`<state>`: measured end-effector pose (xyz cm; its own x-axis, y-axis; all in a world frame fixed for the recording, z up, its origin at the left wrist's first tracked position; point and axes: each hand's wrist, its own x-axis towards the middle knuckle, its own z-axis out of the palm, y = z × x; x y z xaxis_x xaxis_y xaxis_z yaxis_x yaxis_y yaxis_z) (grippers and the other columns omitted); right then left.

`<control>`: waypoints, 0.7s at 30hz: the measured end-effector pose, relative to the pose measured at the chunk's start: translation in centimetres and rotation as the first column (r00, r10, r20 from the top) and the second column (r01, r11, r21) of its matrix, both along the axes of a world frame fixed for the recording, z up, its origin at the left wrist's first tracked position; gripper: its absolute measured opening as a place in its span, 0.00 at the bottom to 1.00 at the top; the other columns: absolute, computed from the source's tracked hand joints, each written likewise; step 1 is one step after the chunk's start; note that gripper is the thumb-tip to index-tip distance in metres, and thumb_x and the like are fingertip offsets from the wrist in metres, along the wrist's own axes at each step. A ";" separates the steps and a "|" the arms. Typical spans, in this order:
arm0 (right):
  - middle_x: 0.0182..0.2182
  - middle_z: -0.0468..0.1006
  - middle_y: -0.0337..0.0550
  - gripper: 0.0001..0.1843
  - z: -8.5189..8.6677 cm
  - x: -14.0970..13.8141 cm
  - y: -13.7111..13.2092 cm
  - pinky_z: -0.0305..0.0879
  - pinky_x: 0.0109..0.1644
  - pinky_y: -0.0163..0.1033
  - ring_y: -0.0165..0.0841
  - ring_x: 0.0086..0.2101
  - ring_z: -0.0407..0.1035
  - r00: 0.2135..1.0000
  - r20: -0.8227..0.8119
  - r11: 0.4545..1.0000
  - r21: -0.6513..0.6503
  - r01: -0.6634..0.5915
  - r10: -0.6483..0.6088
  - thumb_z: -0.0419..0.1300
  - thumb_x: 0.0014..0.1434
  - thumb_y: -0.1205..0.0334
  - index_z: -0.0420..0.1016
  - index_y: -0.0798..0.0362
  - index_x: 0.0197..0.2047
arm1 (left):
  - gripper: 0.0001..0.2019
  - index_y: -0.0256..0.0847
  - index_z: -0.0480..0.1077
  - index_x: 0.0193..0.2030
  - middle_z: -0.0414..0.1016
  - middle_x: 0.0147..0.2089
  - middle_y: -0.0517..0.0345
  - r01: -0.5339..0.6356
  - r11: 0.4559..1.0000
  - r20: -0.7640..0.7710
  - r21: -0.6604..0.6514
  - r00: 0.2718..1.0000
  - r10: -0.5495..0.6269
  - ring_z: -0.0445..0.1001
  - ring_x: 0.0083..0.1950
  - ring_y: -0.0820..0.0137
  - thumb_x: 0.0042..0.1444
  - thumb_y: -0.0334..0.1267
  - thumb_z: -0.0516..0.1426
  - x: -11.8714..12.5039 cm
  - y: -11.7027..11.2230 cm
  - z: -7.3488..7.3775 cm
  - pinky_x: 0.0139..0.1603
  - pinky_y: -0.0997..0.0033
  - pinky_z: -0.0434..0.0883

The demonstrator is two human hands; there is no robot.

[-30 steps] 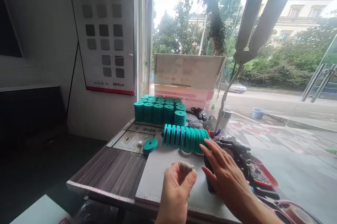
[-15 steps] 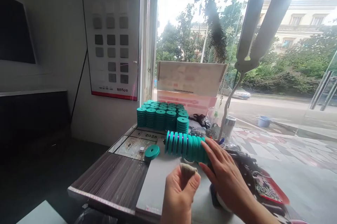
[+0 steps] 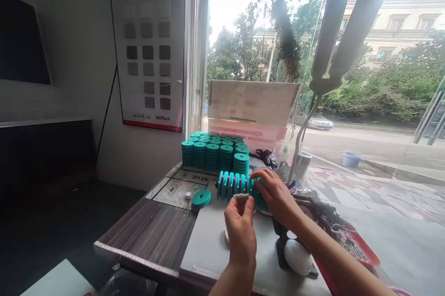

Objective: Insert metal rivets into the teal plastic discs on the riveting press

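Note:
A row of teal discs (image 3: 231, 184) lies on its side along a rod, with purple showing in the gaps. My right hand (image 3: 276, 196) curls over the right part of this row, fingertips on the discs; its thumb is partly hidden. Just in front of the row, my left hand (image 3: 240, 226) pinches a small folded grey-green cloth (image 3: 241, 197) between thumb and fingers. The cloth is close to the discs, and whether it touches them I cannot tell. To the left, a few loose teal discs (image 3: 201, 198) lie flat beside a small white block (image 3: 188, 195).
Several stacks of teal discs (image 3: 200, 154) stand at the back left. A white rounded object (image 3: 298, 256) on a black base sits near my right forearm. Farther right is a red tray (image 3: 368, 252) of small metal parts. A lamp arm (image 3: 301, 133) rises behind.
My right hand has moved left along the row and its fingers have bent over the discs. My left hand, with the cloth, has come up closer to the row.

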<state>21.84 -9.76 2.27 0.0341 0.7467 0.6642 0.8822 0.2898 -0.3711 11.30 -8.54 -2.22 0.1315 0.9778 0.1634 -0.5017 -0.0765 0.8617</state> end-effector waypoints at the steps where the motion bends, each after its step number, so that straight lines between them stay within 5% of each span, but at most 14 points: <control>1: 0.39 0.69 0.43 0.10 -0.3 -0.1 0.0 0.58 0.47 0.44 0.36 0.42 0.61 1.000 -0.001 1.000 0.006 -0.005 0.005 0.43 0.61 0.63 0.65 0.51 0.38 | 0.15 0.36 0.68 0.27 0.64 0.20 0.63 -0.018 1.000 0.005 -0.001 1.000 0.018 0.62 0.24 0.75 0.40 0.47 0.62 0.2 0.0 -0.1 0.27 0.76 0.60; 14: 0.42 0.64 0.44 0.08 -1.2 -0.4 -1.0 0.55 0.48 0.45 0.36 0.43 0.56 0.998 0.056 0.997 0.072 -0.027 0.023 0.44 0.62 0.66 0.63 0.52 0.40 | 0.09 0.36 0.66 0.28 0.70 0.25 0.59 -0.213 0.975 -0.054 0.056 0.975 0.216 0.68 0.29 0.71 0.48 0.41 0.56 1.5 -0.7 -0.8 0.33 0.72 0.64; 21: 0.44 0.64 0.43 0.06 -1.3 0.3 -1.0 0.54 0.51 0.47 0.38 0.45 0.56 0.998 0.028 0.998 -0.010 -0.061 0.061 0.48 0.60 0.63 0.63 0.50 0.40 | 0.06 0.37 0.65 0.26 0.71 0.25 0.56 -0.275 0.951 -0.121 0.142 0.949 0.292 0.68 0.28 0.69 0.47 0.37 0.55 1.4 -0.8 -0.7 0.33 0.70 0.64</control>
<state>22.12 -10.74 0.95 -0.0306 0.7530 0.6573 0.8731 0.3402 -0.3491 12.66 -9.38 -2.92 -0.1185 0.9517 0.2833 -0.3202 -0.3067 0.8963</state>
